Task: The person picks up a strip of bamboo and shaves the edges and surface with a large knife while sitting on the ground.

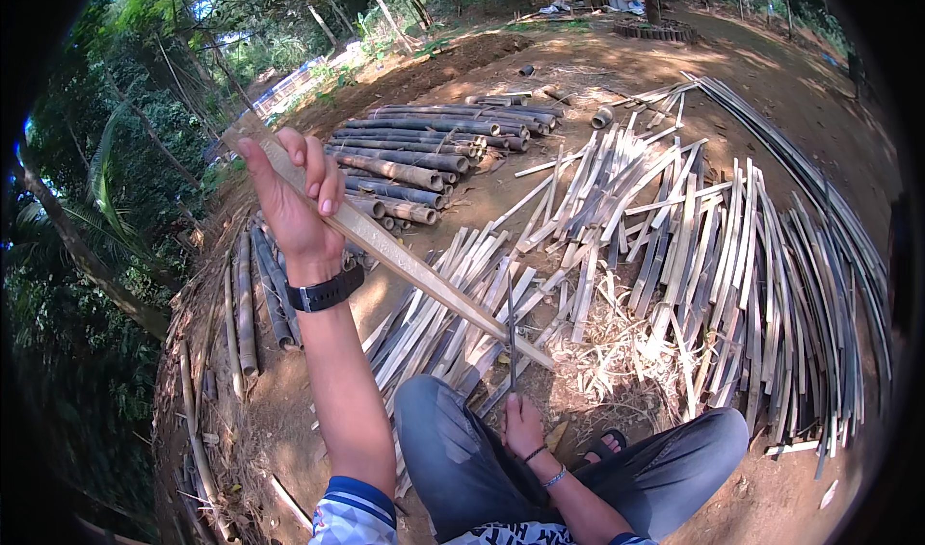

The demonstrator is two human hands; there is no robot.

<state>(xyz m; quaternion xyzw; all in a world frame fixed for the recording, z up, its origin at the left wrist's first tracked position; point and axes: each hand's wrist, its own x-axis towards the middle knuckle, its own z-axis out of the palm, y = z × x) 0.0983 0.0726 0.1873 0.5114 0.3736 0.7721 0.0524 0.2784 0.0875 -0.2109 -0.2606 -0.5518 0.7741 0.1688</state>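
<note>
My left hand, raised at the left with a black watch on its wrist, is closed round the upper part of a long split bamboo strip. The strip slants down to the right, its pale side showing, and its lower end lies above my knees. Low in the middle, my right hand is closed on the handle of a knife. The narrow dark blade points upward and crosses the strip near its lower end. Whether the edge bites into the strip, I cannot tell. The handle is mostly hidden in my fist.
Pale split bamboo strips lie spread in front and to the right. Curly shavings are heaped near my sandalled foot. Farther off is a stack of bamboo poles. More poles lie left, beside dense greenery.
</note>
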